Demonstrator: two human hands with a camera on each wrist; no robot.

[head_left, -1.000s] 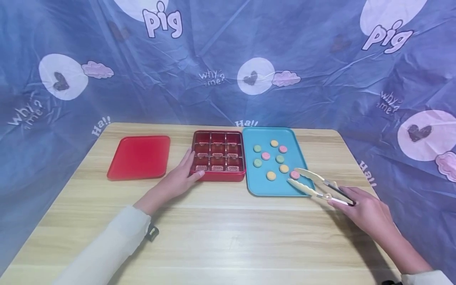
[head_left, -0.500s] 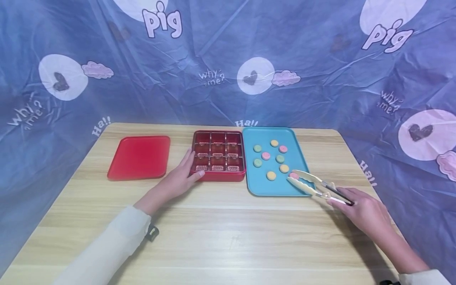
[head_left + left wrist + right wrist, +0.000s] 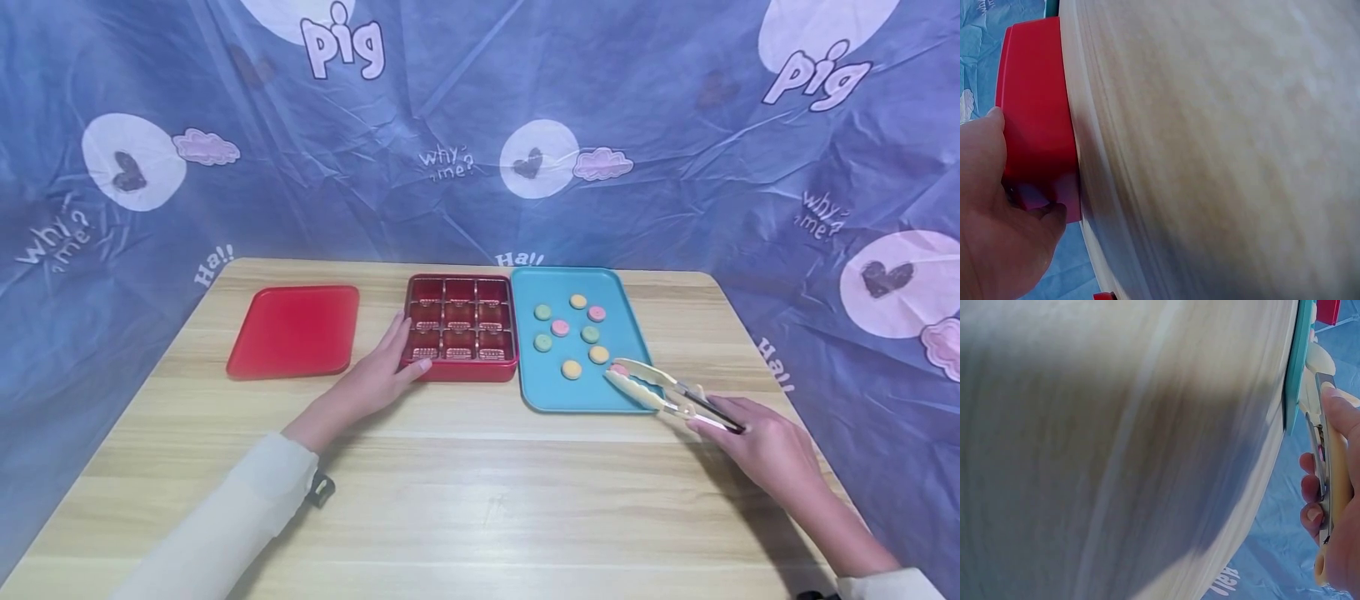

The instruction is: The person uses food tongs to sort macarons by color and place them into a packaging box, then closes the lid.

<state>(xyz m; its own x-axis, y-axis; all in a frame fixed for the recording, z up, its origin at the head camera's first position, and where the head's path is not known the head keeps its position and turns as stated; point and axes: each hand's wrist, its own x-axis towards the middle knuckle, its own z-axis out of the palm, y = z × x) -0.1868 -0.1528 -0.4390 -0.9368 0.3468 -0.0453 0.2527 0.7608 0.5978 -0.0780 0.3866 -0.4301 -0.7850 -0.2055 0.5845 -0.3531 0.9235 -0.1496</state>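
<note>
In the head view my left hand [image 3: 367,385] holds the near left corner of a red box [image 3: 472,372] with nine clear compartments, thumb on the front wall and fingers along the left side. The left wrist view shows the same grip on the box wall [image 3: 1038,94]. My right hand [image 3: 768,437] grips tongs [image 3: 637,392] with cream tips and metal arms. Their tips stand on either side of a pink macaron [image 3: 618,368] near the front right of a blue tray [image 3: 551,392]. In the right wrist view, thumb and fingers wrap the tongs' handle [image 3: 1338,475].
Several green, yellow and pink macarons, such as a yellow macaron [image 3: 571,369], lie scattered on the tray. The tray sits right beside the box. A flat red lid [image 3: 296,333] lies at the left of the wooden table [image 3: 465,500]. Blue printed cloth [image 3: 420,208] hangs behind.
The tongs' tips have drawn closer together around the front right pink macaron, which has shifted slightly left. My left hand and the box have not moved.
</note>
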